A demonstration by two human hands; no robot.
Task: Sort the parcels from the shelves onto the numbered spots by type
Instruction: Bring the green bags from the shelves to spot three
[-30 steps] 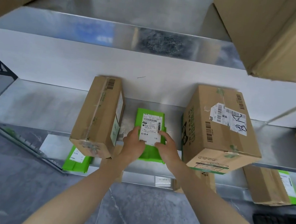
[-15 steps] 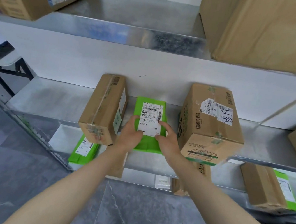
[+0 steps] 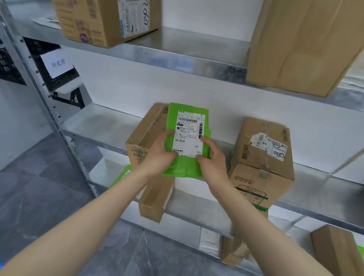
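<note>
Green parcel [image 3: 187,124], a flat bag with a white label facing the camera, is held up in front of the middle shelf [image 3: 103,127] between two cardboard boxes, the left hand [image 3: 159,155] and right hand [image 3: 213,161] each curling fingers around its lower edges.

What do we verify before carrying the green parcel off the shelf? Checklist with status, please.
1. Two-handed grip: left hand and right hand hold the green parcel by its sides. Ok.
2. Label faces the camera; thumbs cover only its edges. Ok.
3. Parcel off the middle shelf: looks lifted. Probably ok.
4. Clearance from left cardboard box: parcel overlaps it in view. Cannot tell.
5. Clearance from right cardboard box: visible gap. Ok.
6. Destination numbered spot: none in view. Cannot tell.
</note>
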